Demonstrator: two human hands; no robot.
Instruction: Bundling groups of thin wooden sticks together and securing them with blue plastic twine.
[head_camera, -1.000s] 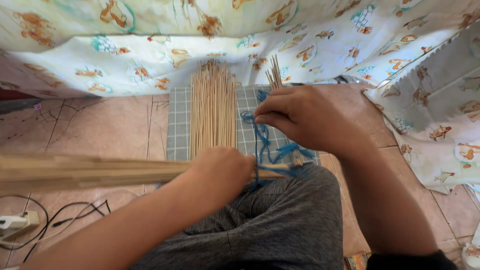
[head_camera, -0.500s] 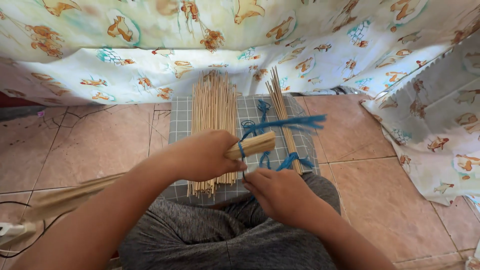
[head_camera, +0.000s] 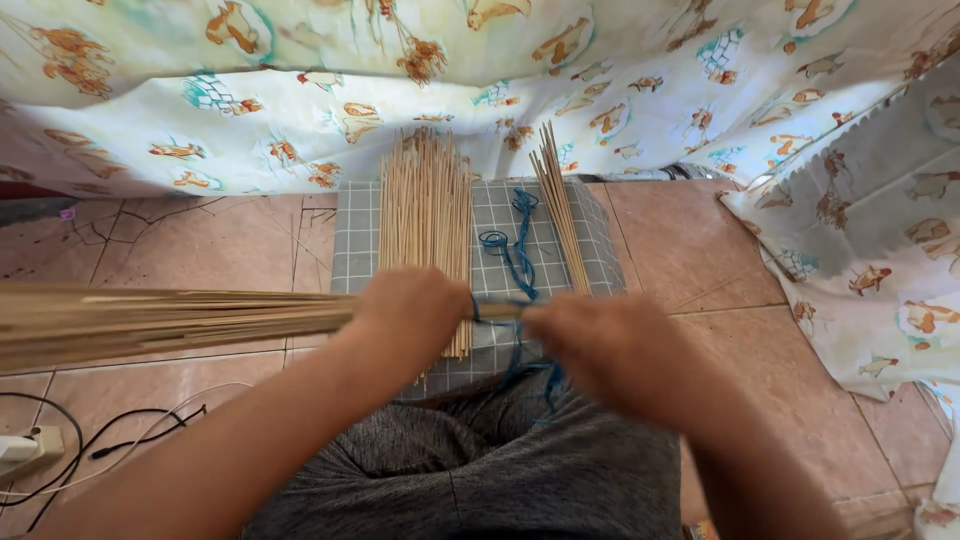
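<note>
My left hand (head_camera: 415, 315) is closed around one end of a long bundle of thin bamboo sticks (head_camera: 150, 322) that stretches off to the left. My right hand (head_camera: 610, 350) sits just right of it, blurred, gripping the blue string (head_camera: 515, 250) that wraps the bundle's end. The string trails up over a grey checked mat (head_camera: 600, 240) and down toward my lap. On the mat lie a wide pile of loose sticks (head_camera: 425, 215) and a smaller slanted bunch of sticks (head_camera: 560, 210).
Patterned cloth (head_camera: 480, 80) hangs across the back and drapes at the right (head_camera: 880, 240). The floor is reddish tile (head_camera: 190, 240). A white power adapter (head_camera: 25, 448) with black cables (head_camera: 120, 440) lies at the lower left. My grey-clad knee (head_camera: 480, 470) fills the bottom.
The bundle has swung back to lie level, pointing left. My right hand rose from my lap to the bundle's end, and the spread blue string is now pulled in between both hands.
</note>
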